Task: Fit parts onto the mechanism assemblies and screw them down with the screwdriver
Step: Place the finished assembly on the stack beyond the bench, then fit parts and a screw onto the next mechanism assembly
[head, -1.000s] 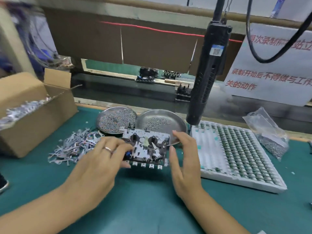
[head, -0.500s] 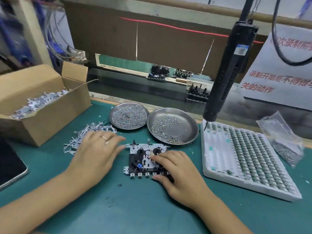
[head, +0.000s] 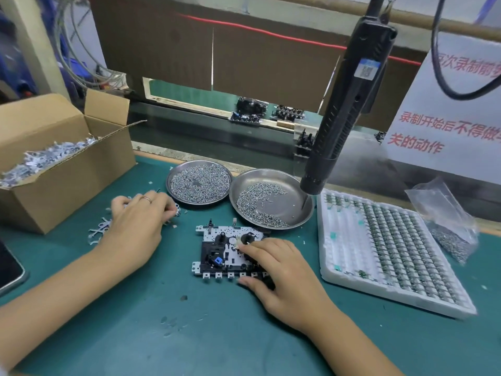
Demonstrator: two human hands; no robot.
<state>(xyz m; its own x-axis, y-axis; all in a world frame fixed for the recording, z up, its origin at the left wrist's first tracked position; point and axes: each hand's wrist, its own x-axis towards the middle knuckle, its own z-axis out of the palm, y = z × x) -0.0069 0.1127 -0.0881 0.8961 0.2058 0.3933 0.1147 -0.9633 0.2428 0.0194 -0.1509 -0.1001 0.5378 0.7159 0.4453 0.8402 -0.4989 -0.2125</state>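
Step in hand, by the look of it: fetching a part for fitting. Flat black-and-white mechanism assembly with a small blue piece [head: 225,251] lying on the green desk [head: 189,335], near its middle, just in front of the two round steel dishes of screws [head: 199,183] [head: 271,202]. Right hand [head: 279,270] resting on the assembly's right side, fingers [head: 250,246] curled over it, thumb at the near edge, steadying it. Left hand [head: 138,221] over the loose heap of small grey-white stamped parts [head: 99,230] beside the open brown cardboard box [head: 54,164], fingers bent down among them; impossible to tell whether a part is already pinched.

Next move probably calls for lifting out one part, carrying it across to the assembly and seating it, then picking a screw from a dish and pulling down the black electric screwdriver hanging on its cord [head: 344,109].

Open desk between left hand and assembly, so a clear short path. Tighter on the right: dish rim just behind the assembly, white foam tray of small components [head: 339,253] close by, screwdriver tip hanging over the right dish.
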